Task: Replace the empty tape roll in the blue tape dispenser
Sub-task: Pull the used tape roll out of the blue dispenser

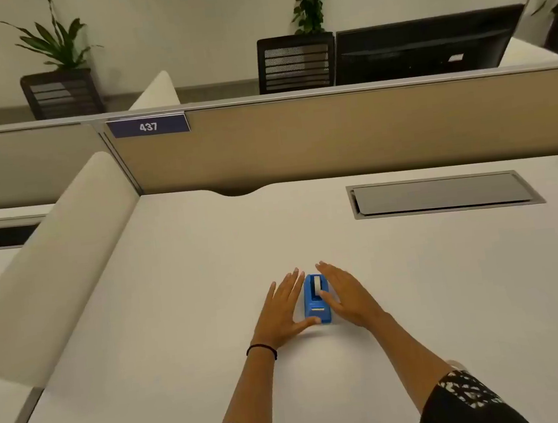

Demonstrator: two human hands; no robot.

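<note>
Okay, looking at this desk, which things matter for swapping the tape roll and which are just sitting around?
For the job:
dispenser
roll in it
left hand
right hand

Just there:
desk
cable hatch
437 sign
monitor
plants

No fresh roll is in sight.

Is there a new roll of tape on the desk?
No, the desk shows only the blue tape dispenser between the left hand and right hand.

A white desk (210, 287) with a grey cable hatch (441, 194) (closed) faces a tan partition (331, 137).
</note>
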